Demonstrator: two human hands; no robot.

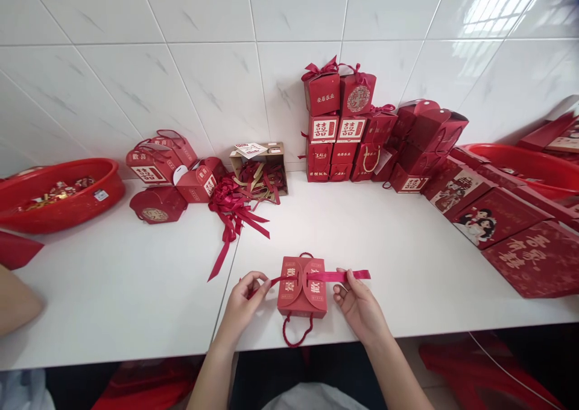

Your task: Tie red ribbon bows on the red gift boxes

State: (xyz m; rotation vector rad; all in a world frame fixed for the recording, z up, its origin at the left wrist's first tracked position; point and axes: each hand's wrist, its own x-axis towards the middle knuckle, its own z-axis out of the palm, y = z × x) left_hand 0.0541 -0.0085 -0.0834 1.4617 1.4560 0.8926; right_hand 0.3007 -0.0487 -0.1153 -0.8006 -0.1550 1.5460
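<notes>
A red gift box (301,304) with curved top flaps and gold characters lies near the front edge of the table. A red ribbon (332,276) runs through slots in its flaps, with an end out to each side. My left hand (250,298) pinches the ribbon's left end, close beside the box. On the right, my right hand (357,301) grips the other end between thumb and fingers, its tail sticking out beyond them. Both hands are apart from the box itself. A dark red rope handle (297,342) hangs from the box's near side.
Loose red ribbons (228,202) lie by an open carton (280,175) of ribbon strips. Stacked red boxes (342,154) stand against the tiled wall. Larger red boxes (497,217) line the right side. A red basin (90,202) sits left, near another person's arm (15,304).
</notes>
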